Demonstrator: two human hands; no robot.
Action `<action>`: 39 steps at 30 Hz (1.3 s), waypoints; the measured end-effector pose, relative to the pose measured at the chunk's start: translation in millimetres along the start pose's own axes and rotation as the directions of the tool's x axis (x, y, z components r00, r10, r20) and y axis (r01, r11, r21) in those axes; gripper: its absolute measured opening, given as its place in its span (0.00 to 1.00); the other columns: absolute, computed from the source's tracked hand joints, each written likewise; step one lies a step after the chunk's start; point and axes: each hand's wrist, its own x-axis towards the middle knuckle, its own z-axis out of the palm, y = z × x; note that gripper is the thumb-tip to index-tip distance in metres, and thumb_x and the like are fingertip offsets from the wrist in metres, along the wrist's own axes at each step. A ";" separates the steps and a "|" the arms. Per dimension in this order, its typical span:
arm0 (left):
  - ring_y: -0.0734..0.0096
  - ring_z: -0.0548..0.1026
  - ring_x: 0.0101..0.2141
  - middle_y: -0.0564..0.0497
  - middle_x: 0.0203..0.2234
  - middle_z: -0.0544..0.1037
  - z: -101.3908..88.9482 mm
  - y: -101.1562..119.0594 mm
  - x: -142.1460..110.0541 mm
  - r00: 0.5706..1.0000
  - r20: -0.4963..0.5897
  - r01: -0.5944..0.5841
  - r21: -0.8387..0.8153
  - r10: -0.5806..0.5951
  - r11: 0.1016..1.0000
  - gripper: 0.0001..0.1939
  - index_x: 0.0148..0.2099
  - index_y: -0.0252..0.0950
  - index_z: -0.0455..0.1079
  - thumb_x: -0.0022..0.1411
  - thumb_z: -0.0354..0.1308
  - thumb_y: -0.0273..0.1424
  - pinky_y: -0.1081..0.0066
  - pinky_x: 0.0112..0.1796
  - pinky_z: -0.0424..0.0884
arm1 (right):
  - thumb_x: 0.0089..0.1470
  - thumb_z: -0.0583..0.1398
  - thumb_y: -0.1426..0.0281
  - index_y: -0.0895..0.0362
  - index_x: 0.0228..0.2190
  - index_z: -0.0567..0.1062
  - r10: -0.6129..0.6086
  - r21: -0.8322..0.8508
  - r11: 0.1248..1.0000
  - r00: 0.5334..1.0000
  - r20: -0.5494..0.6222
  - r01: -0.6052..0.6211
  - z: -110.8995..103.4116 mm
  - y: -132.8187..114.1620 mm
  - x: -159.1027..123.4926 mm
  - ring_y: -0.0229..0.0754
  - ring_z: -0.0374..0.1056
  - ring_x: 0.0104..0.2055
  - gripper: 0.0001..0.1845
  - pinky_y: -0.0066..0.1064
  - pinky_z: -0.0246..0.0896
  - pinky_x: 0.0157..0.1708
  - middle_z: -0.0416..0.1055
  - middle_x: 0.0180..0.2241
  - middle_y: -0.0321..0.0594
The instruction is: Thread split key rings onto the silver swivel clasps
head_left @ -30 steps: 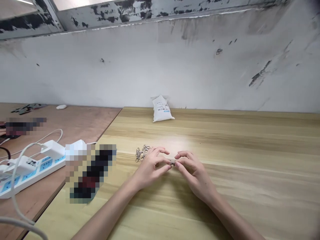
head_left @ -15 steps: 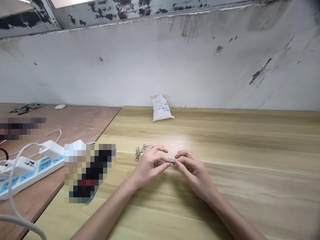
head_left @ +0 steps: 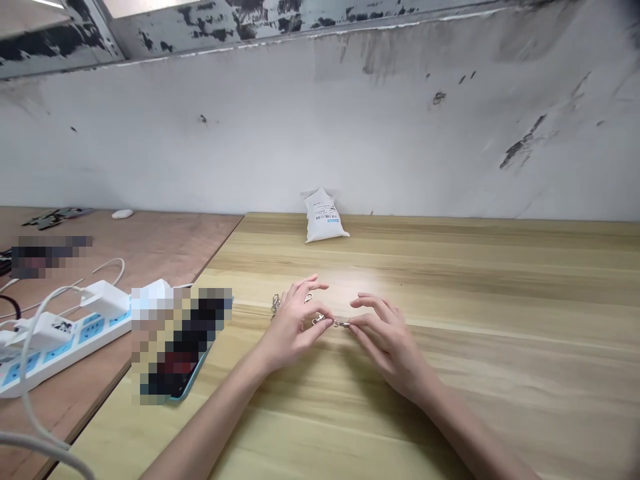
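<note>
Metal clasp (head_left: 343,325), in from left edge of desk (head_left: 500,287) — fingertips of left hand (head_left: 293,328) and right hand (head_left: 394,341) closed on its ends — may drop if either pinch slips.

Left hand (head_left: 287,333) and right hand (head_left: 397,343) were bare, fingers (head_left: 370,321) slim and tapered. Behind the fingers: narrow wrists (head_left: 263,358), then forearms (head_left: 215,417) widening farther back (also bare, right to the view's edge).

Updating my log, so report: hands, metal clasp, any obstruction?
Left hand and right hand pinching one metal clasp. Other clasps partly hidden by left hand. Nothing seen blocking the held clasp.
</note>
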 end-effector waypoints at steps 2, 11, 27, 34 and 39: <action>0.53 0.53 0.65 0.50 0.58 0.66 0.0 -0.3 0.0 1.000 0.014 0.013 0.013 -0.013 1.000 0.06 0.37 0.42 0.74 0.66 0.55 0.31 0.48 0.60 0.54 | 0.62 0.56 0.74 0.52 0.38 0.74 -0.062 -0.080 0.995 0.998 -0.011 0.061 -0.7 1.4 0.5 0.53 0.60 0.59 0.08 0.53 0.57 0.53 0.68 0.50 0.47; 0.57 0.51 0.66 0.50 0.61 0.63 -2.3 4.7 -1.0 0.997 0.069 0.032 -0.086 -0.026 0.996 0.07 0.38 0.41 0.72 0.68 0.53 0.32 0.50 0.62 0.53 | 0.62 0.57 0.73 0.51 0.36 0.75 -0.060 -0.139 0.988 0.998 0.007 0.060 0.5 3.3 0.3 0.53 0.60 0.59 0.08 0.55 0.53 0.56 0.69 0.51 0.45; 0.55 0.55 0.65 0.47 0.58 0.67 8.7 3.8 -1.3 0.977 0.118 -0.193 0.151 0.176 0.970 0.07 0.40 0.40 0.72 0.68 0.52 0.30 0.49 0.61 0.53 | 0.63 0.54 0.72 0.52 0.37 0.70 0.081 0.029 0.996 0.996 -0.029 -0.080 1.4 -3.6 -2.1 0.51 0.62 0.54 0.05 0.47 0.58 0.50 0.69 0.46 0.45; 0.57 0.57 0.64 0.47 0.57 0.68 13.4 4.0 -1.9 0.995 0.071 -0.072 -0.044 0.075 0.996 0.09 0.48 0.44 0.74 0.65 0.58 0.33 0.53 0.61 0.56 | 0.64 0.54 0.68 0.52 0.37 0.72 0.156 0.171 0.975 0.986 -0.056 -0.144 -1.7 -5.3 0.0 0.50 0.64 0.53 0.07 0.46 0.62 0.50 0.69 0.44 0.44; 0.57 0.60 0.62 0.48 0.54 0.71 13.1 5.1 -0.3 1.000 0.026 -0.010 -0.144 0.014 0.989 0.05 0.37 0.42 0.77 0.64 0.59 0.32 0.53 0.60 0.58 | 0.64 0.54 0.68 0.52 0.36 0.73 0.164 0.193 0.970 0.983 -0.080 -0.147 -1.2 -7.2 0.0 0.50 0.66 0.51 0.07 0.45 0.63 0.50 0.69 0.44 0.45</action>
